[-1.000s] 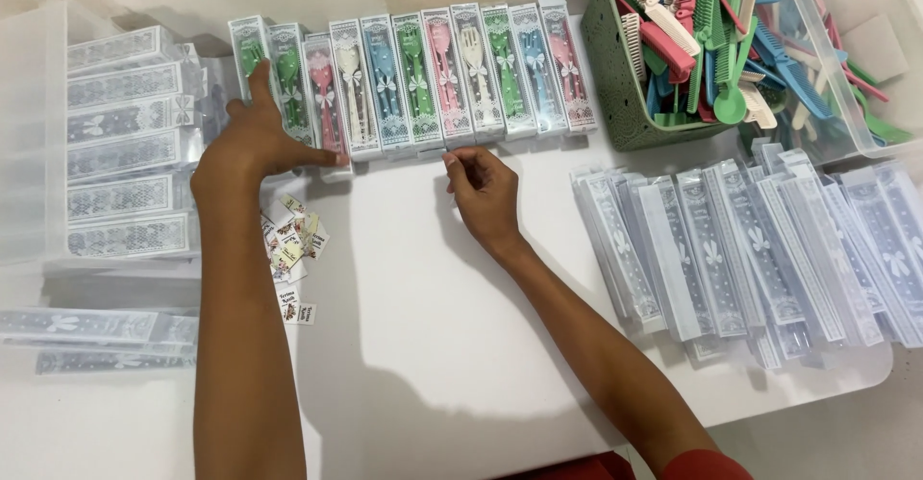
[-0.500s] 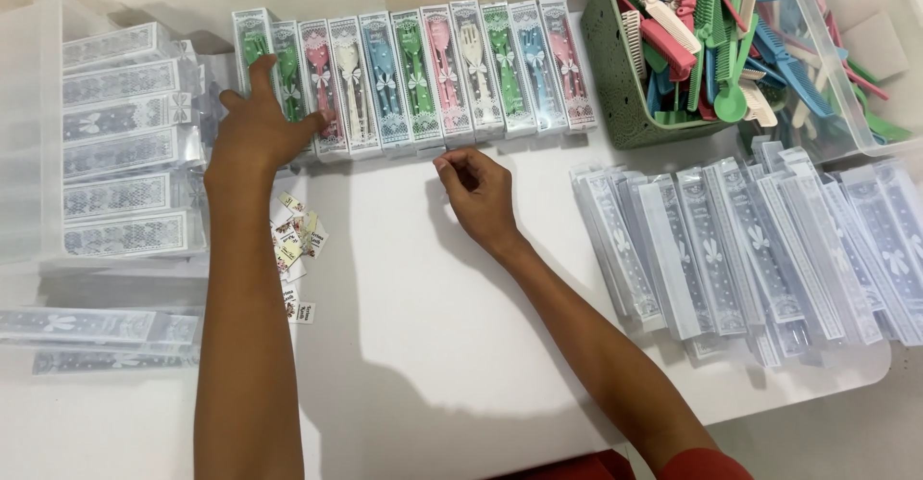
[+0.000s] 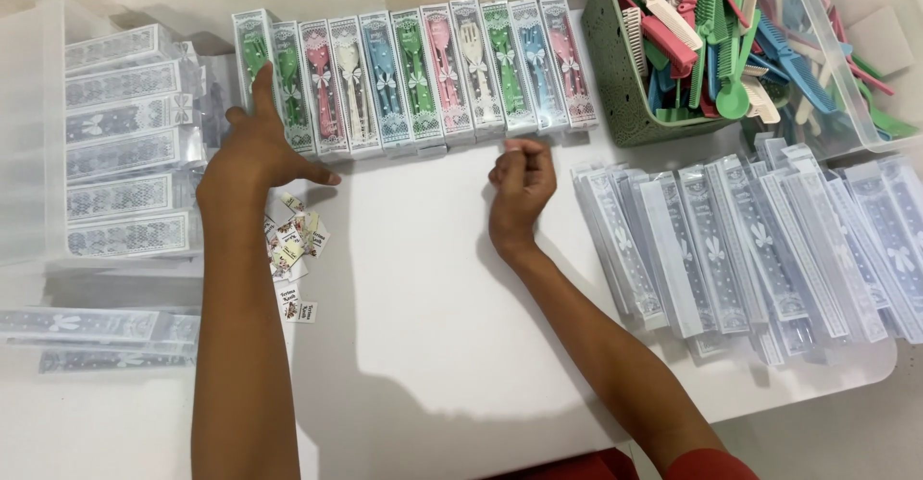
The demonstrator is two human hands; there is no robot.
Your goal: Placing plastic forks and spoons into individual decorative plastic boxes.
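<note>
White table (image 3: 433, 345) is seen from above. A row of clear boxed spoon-and-fork sets (image 3: 413, 74) is laid side by side along the far edge, long axes running away from the person, utensil heads at the far end. Empty clear boxes (image 3: 760, 249) are fanned out at right, similar axis, slightly skewed. More boxes are stacked crosswise in the tray at left (image 3: 125, 144). A green basket (image 3: 625, 86) of combs is placed at far right.

Left hand (image 3: 252, 148) is laid flat, fingers spread open, index on the leftmost green set (image 3: 252, 52), thumb pointing right. Right hand (image 3: 521, 184) is curled closed into a loose fist just below the row; whether anything is pinched cannot be told. Small paper labels (image 3: 293, 240) are piled beside the left wrist.
</note>
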